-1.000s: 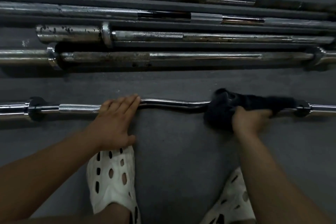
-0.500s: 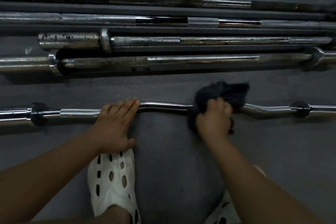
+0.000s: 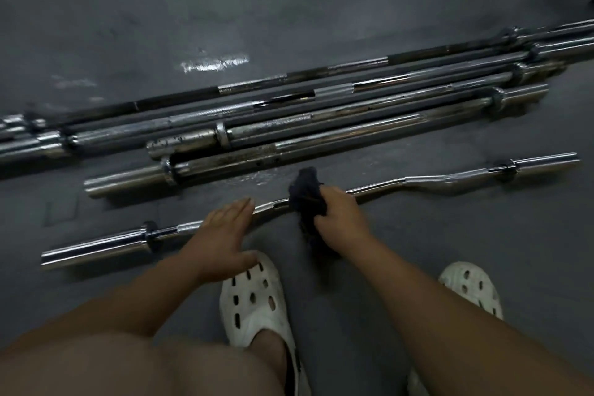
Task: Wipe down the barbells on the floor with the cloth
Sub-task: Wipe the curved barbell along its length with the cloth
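A chrome curl barbell [image 3: 418, 182] with a wavy shaft lies on the dark floor closest to me. My left hand [image 3: 225, 231] presses flat on its shaft left of centre, fingers straight. Near the middle of the bar my right hand [image 3: 340, 219] grips a dark cloth [image 3: 307, 199], which is bunched around the shaft. Beyond it, several straight barbells [image 3: 321, 125] lie side by side, some rusty and stained.
My two feet in white perforated clogs [image 3: 257, 299] stand just behind the curl bar, the right one [image 3: 471, 288] further out. A wet shiny patch [image 3: 215, 64] marks the grey floor [image 3: 289, 10] beyond the straight bars.
My right hand has slid the cloth leftward along the curl bar, from its right end toward the middle. The view has pulled back and tilted. My left hand stays pressed on the shaft.
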### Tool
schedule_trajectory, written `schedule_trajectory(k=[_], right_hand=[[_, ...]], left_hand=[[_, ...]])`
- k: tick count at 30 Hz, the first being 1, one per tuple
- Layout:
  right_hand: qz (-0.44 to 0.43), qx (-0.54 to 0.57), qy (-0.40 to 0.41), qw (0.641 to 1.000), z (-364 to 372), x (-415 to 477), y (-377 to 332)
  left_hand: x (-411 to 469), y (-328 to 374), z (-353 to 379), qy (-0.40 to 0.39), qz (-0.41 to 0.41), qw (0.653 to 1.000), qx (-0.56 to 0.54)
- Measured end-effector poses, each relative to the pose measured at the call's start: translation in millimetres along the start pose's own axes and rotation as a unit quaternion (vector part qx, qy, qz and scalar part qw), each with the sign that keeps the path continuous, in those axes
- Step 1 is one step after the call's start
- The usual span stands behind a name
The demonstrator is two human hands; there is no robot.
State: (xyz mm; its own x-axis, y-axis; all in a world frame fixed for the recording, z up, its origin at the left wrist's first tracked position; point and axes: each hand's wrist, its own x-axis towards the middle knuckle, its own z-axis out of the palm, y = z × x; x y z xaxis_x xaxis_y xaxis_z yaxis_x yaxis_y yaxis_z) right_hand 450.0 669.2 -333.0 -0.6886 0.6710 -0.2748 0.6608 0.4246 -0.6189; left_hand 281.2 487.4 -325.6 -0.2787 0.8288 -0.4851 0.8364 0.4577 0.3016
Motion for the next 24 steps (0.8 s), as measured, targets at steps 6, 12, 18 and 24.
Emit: schedule_trajectory(k=[6, 12, 18, 24], right_hand=[[-0.023, -0.017, 0.059, 0.998, -27.5, -48.3, -64.9], [-0.028, -0.018, 0.069, 0.997, -24.5, -80.6, -100.1], [0.031, 0.024, 0.062, 0.997, 8.4, -40.2, -97.3], [0.086, 0.047, 0.063, 0.993, 50.0, 27.1, -60.5]], left_hand=[[-69.4, -5.0, -60.0, 0.036, 0.014, 0.998, 0.047], [-114.1, -53.9, -76.0, 0.036, 0.032, 0.996, 0.079], [-94.8, -92.3, -33.4, 0.003, 0.012, 0.999, 0.032], [-51.5, -126.0, 2.9, -0.006, 0.029, 0.999, 0.044]])
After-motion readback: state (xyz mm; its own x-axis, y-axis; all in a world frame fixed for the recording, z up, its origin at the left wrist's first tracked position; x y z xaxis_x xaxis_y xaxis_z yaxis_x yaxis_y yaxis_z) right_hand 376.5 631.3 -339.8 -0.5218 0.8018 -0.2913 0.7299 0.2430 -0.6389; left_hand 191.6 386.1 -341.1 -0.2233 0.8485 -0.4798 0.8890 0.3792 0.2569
